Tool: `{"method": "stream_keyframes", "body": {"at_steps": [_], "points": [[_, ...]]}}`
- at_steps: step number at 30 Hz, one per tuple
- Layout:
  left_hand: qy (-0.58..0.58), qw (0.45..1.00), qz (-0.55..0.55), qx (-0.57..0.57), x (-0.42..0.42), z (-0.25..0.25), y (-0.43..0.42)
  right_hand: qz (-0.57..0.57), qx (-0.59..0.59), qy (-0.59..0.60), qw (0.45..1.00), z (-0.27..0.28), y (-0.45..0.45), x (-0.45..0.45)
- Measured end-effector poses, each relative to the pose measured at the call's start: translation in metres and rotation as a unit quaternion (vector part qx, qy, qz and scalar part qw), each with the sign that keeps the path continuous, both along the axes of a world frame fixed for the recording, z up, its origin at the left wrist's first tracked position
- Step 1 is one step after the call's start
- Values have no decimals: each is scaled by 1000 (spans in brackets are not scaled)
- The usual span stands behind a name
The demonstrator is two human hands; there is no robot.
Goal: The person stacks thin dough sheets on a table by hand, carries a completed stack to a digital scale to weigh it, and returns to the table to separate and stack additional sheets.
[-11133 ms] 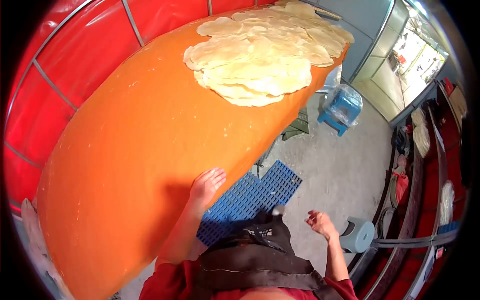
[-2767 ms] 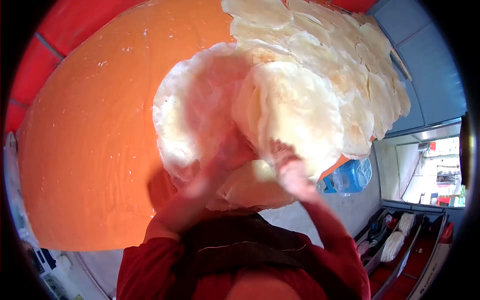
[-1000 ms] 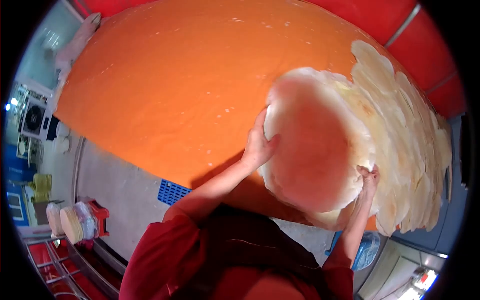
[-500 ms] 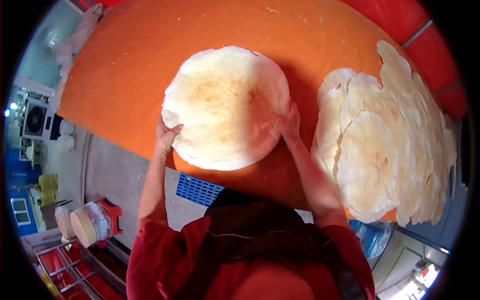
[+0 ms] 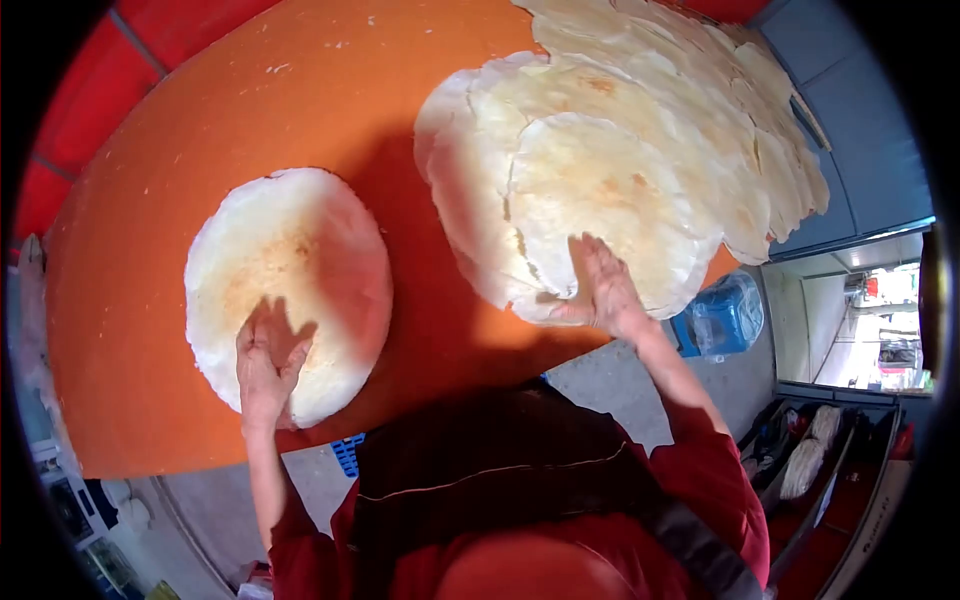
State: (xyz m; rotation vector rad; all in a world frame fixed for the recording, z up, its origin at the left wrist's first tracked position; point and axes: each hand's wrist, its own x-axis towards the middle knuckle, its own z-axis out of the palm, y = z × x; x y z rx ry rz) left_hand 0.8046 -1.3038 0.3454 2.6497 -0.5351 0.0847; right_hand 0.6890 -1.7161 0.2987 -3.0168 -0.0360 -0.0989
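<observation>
A round, thin flatbread [image 5: 250, 240] with browned spots lies by itself on the orange tabletop [image 5: 130, 350], left of centre. My left hand [image 5: 268, 370] is over its lower part, thumb apart from the fingers, holding nothing. Overlapping flatbreads [image 5: 610, 180] spread over the right part of the table toward the back. My right hand [image 5: 605, 290] is at the near edge of this pile, thumb spread from the fingers. Whether either hand presses on the bread is hard to tell.
Beyond the table's right edge stands a blue stool [image 5: 725, 315] wrapped in plastic. A piece of blue grating [image 5: 346, 455] shows on the floor below the near edge. Shelves with bagged items [image 5: 803, 465] are at the lower right, and a bright doorway [image 5: 870, 330] above them.
The single flatbread, held in both hands half a second ago, now lies flat on the table. My right hand has moved to the pile. The view has turned to the right.
</observation>
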Motion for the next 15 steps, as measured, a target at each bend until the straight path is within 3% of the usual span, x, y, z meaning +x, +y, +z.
{"method": "stream_keyframes", "body": {"at_steps": [2, 3, 4, 5, 6, 10, 13, 15], "points": [[153, 976, -6, -153, -2, 13, -49, -9, -66, 1, 998, -10, -6, -15], [160, 959, -82, -218, -5, 3, -72, -10, -73, -16, 997, -19, -6, -19], [352, 847, -105, -385, -7, -16, -97, -11, -79, -31, 996, -24, -6, -21], [423, 769, -129, -462, -13, -24, -131, -9, -58, -47, 997, -15, -3, -24], [444, 743, -176, -468, -16, -39, -161, -21, -46, -64, 997, -11, -7, -24], [592, 590, -121, -535, -20, -72, -255, -47, -27, -143, 988, 8, -30, -17], [589, 613, -98, -517, -18, -76, -289, -71, 5, -101, 992, 27, -79, 2], [531, 689, -76, -487, -13, -71, -302, -122, 66, -74, 988, 61, -150, 29]]}}
